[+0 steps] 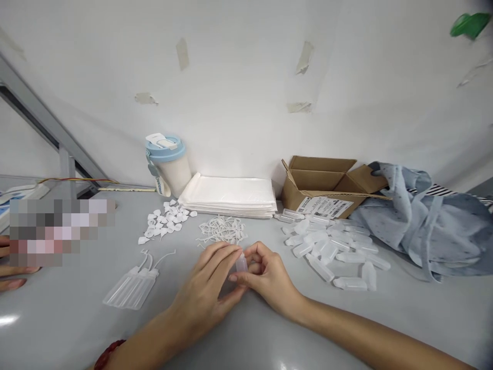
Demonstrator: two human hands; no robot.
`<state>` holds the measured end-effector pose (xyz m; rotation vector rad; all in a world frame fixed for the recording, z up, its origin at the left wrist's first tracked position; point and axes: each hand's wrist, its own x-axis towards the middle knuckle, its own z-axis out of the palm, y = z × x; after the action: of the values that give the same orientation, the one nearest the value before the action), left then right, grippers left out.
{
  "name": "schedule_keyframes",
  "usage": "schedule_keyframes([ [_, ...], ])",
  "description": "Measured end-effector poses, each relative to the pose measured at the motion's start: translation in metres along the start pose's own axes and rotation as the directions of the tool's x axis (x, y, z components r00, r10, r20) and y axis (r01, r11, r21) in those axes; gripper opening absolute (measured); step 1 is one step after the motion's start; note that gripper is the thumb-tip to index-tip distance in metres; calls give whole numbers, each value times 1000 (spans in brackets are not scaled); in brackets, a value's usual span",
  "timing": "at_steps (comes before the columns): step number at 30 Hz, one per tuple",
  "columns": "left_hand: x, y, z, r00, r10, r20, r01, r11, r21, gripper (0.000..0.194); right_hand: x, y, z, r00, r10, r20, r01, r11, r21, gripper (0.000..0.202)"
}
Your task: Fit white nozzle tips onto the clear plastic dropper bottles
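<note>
Between my hands stands a small translucent plastic squeeze bottle (241, 263), its top partly hidden by fingers. My right hand (272, 277) is closed around its right side, thumb in front. My left hand (211, 280) curls over from the left, its fingertips pressed at the bottle's top. Just beyond lies a pile of thin white curved tubes (222, 229). White caps (165, 220) are scattered to the left of that pile. Several bottles with curved nozzles (133, 288) lie side by side at left. A heap of loose bottles without nozzles (327, 244) lies at right.
Against the wall stand a blue-lidded cup (171, 167), a stack of white packets (234, 192) and an open cardboard box (319, 185). Light blue cloth (435, 226) lies at far right. Another person's hand (15, 270) shows at the left edge beside a blurred-out patch.
</note>
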<state>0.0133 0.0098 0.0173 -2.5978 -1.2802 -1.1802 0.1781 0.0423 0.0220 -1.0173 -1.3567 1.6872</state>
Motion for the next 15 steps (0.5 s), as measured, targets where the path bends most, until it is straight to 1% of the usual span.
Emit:
schedule_keyframes([
  [2, 3, 2, -4, 1000, -4, 8, 4, 999, -51, 44, -1, -1, 0, 1000, -24, 11, 24, 1000, 7, 43],
  [3, 5, 4, -8, 999, -35, 35, 38, 995, -87, 42, -2, -1, 0, 999, -42, 16, 42, 999, 5, 42],
  [4, 8, 5, -13, 993, -88, 72, 97, 987, -124, 41, -2, -1, 0, 998, -65, 23, 65, 998, 1, 39],
  [5, 11, 6, -19, 979, -160, 125, 179, 971, -159, 40, -3, -1, 0, 995, -89, 37, 90, 996, -5, 37],
  [7, 17, 4, -33, 924, -317, 214, 357, 915, -187, 41, -4, 0, 0, 989, -129, 71, 130, 991, -12, 36],
  [8, 19, 2, -41, 905, -358, 230, 402, 896, -187, 41, -5, 0, -1, 987, -139, 85, 140, 990, -10, 36],
  [10, 18, -6, -57, 896, -368, 250, 414, 896, -164, 43, -5, 0, -1, 986, -138, 90, 138, 990, 0, 37],
  [11, 16, -12, -65, 901, -349, 259, 394, 907, -146, 43, -5, 0, -1, 987, -133, 86, 133, 991, 3, 36],
  [13, 6, -23, -80, 915, -302, 268, 340, 934, -110, 42, -4, 0, -1, 989, -119, 82, 119, 993, 4, 36],
  [15, -7, -34, -93, 913, -306, 270, 341, 936, -89, 41, -3, -1, -1, 991, -99, 87, 99, 995, 5, 36],
])
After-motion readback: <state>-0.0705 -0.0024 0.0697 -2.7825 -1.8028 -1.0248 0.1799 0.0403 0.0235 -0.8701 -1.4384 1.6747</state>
